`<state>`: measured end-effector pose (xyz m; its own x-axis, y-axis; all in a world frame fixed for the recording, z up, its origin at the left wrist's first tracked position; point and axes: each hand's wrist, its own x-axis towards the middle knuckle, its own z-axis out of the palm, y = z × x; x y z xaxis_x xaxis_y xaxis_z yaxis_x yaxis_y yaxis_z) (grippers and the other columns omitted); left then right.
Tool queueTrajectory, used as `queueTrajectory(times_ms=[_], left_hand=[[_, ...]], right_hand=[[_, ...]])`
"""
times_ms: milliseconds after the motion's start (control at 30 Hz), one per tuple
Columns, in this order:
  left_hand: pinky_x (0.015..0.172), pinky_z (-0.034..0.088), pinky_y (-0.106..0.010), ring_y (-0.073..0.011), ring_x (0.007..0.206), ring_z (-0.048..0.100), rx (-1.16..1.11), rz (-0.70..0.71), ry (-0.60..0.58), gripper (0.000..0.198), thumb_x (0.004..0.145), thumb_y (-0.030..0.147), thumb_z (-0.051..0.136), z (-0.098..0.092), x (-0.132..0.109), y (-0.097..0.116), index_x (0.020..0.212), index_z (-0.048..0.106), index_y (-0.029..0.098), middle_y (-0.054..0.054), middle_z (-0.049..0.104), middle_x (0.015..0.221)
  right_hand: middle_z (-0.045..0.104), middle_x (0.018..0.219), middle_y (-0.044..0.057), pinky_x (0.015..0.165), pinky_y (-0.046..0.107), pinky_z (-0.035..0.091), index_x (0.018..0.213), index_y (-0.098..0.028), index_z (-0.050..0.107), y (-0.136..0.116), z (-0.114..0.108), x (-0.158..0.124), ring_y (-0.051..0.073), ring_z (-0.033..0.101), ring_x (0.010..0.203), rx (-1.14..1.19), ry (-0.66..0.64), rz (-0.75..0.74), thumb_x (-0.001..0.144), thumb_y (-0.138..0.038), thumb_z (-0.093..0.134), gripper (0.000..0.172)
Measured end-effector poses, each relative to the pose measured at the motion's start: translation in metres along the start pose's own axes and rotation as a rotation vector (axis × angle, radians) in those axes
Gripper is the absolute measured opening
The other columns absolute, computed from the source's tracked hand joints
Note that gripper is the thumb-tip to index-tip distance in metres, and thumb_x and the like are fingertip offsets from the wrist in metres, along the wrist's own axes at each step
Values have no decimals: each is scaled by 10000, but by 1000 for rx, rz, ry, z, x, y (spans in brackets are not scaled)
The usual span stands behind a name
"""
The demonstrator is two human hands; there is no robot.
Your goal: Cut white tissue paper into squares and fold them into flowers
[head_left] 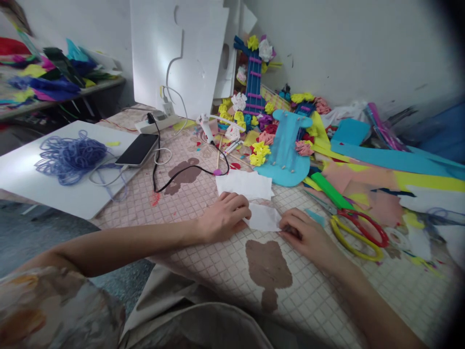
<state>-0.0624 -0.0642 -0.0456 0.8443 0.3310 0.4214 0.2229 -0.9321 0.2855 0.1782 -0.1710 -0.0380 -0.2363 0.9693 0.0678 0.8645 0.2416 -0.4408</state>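
A small strip of white paper point(264, 218) lies on the tabletop between my two hands. My left hand point(227, 215) rests at its left end, fingers curled and closed on the edge. Thumb and fingers of my right hand point(300, 230) pinch the lower right corner. Just beyond lies a second piece of white paper point(244, 183) with a jagged right edge. Farther back is a light blue guitar-like cutout point(285, 150) with yellow and pink paper flowers attached. Scissors point(359, 235) with red and yellow handles lie to the right of my right hand.
A glue gun point(206, 128) stands near a power strip point(158, 123), its black cord point(181, 170) looping across the table. Left are a phone point(138, 149) and purple yarn point(74, 157) on a white board point(85, 198). Coloured paper scraps point(348, 177) cover the right side.
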Motion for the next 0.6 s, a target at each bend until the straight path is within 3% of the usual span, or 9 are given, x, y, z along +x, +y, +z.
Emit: queueTrajectory(times_ms=[300,600], left_hand=[[784,341,-311,-165,882,486,-100,-103,-110,108,835,265,542,-2,2,-1,814,597,175,-35,580,896],[791,378,-318,-183,890,485,-199,-196,-87,119,800,286,581,1,1,-1,817,609,171,-50,557,909]], right_hand=[[576,871,35,620,289,454,830,-223,574,0,-1,1,167,566,753,126,-6,53,841,-204,511,67],[571,774,21,569,279,415,766,-213,585,1,0,2,157,531,672,192,5,93,813,-226,549,61]])
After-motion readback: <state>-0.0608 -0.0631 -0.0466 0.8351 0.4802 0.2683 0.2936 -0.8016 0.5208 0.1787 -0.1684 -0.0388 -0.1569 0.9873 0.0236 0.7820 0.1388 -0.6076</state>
